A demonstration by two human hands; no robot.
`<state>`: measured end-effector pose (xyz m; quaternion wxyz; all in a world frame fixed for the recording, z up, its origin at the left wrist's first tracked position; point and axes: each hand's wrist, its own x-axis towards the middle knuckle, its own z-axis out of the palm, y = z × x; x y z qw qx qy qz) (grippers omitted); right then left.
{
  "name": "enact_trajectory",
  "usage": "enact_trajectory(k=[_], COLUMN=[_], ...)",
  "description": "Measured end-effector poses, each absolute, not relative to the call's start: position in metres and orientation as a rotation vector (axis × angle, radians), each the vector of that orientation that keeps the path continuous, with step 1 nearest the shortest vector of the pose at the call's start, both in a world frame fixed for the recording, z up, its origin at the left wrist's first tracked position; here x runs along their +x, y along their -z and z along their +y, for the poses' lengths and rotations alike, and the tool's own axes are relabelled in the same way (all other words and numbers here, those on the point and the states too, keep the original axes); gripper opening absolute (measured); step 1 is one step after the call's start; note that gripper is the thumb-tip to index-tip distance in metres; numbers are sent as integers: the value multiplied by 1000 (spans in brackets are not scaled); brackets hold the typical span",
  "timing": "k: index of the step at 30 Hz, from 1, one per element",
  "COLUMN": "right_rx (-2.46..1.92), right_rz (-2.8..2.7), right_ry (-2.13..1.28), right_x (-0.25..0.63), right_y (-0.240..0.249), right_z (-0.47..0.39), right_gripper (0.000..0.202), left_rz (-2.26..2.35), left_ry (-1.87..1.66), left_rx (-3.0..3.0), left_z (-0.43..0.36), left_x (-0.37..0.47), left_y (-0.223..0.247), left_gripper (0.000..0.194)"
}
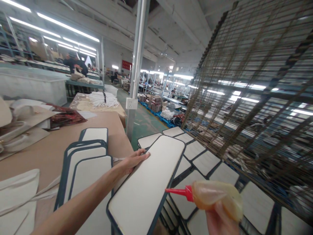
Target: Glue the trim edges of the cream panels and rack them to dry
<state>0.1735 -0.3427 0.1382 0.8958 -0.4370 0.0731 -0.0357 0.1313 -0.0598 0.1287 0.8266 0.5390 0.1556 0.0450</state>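
My left hand point(135, 160) grips the left edge of a long cream panel point(149, 179) with rounded corners and a dark border, thumb on its face. The panel is tilted in front of me. In my right hand point(221, 217) is a yellowish squeeze glue bottle point(216, 197) with a red nozzle. Its tip points left and lies at the panel's right edge; whether it touches I cannot tell. Left of my forearm, a stack of similar dark-edged panels point(94, 176) rests on a brown table point(119, 137).
More cream panels point(206, 158) lie on a rack to the right, beneath a raised wire mesh frame point(244, 65). Bag parts point(22, 127) are piled on the table's left. A metal post point(135, 65) with a socket stands beyond the table. A person point(75, 63) is in the background.
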Motion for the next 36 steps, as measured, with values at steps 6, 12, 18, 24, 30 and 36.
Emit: enact_trajectory(k=[6, 12, 18, 24, 30, 36], right_rx=[-908, -914, -994, -1064, -1012, -1141], right_rz=[153, 219, 142, 24, 51, -21], right_ry=[31, 28, 74, 98, 106, 112], right_x=[169, 165, 165, 172, 177, 177], right_y=[-140, -144, -136, -112, -96, -77], right_z=[-349, -347, -352, -364, -370, -386], right_gripper=[55, 56, 51, 46, 47, 41], left_rz=[301, 297, 310, 333, 381, 452], left_ry=[-104, -161, -174, -178, -228, -323], left_rx=[1125, 1121, 1102, 1111, 1111, 1103], left_z=[-57, -59, -56, -51, -47, -44], left_x=[140, 141, 146, 153, 155, 158], left_y=[-132, -139, -143, -145, -146, -144], left_gripper=[48, 46, 43, 43, 44, 42])
